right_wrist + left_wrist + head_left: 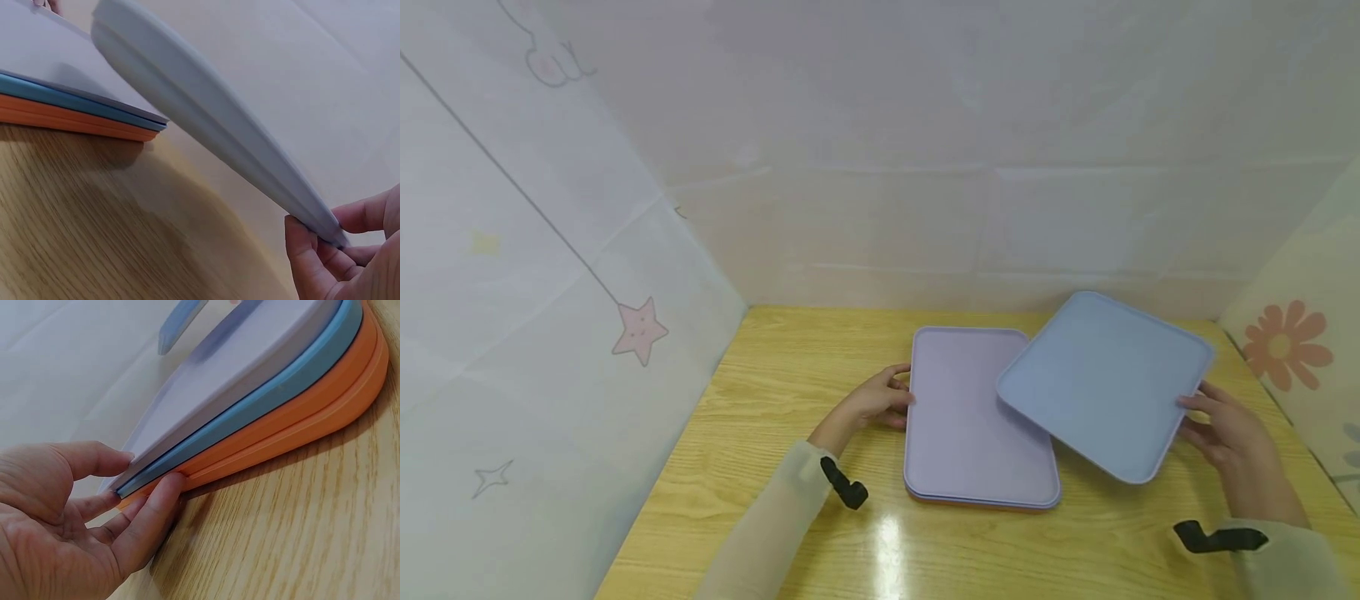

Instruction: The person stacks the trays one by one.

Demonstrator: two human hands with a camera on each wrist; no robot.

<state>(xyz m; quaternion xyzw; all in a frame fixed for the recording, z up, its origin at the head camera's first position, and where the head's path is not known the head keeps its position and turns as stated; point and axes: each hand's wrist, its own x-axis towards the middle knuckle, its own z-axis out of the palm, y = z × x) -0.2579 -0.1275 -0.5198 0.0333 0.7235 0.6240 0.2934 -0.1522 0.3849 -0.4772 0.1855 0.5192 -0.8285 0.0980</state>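
Note:
A stack of rectangular trays stands on the table, with a lavender tray (973, 417) on top. Below it, the left wrist view shows a blue tray (275, 381) and orange trays (300, 415). My left hand (880, 398) grips the stack's left edge, its thumb on the lavender rim and its fingers against the sides below. A light blue tray (1105, 383) is tilted and raised at the right, one corner overlapping the stack's right side from above. My right hand (1221, 421) pinches its right edge between thumb and fingers (306, 250).
The wooden table (775, 375) runs back to a pale sheet wall (880, 208). Printed sheets also flank it, with a pink star (640, 331) at left and an orange flower (1288, 346) at right. Black straps (844, 483) sit on both sleeves.

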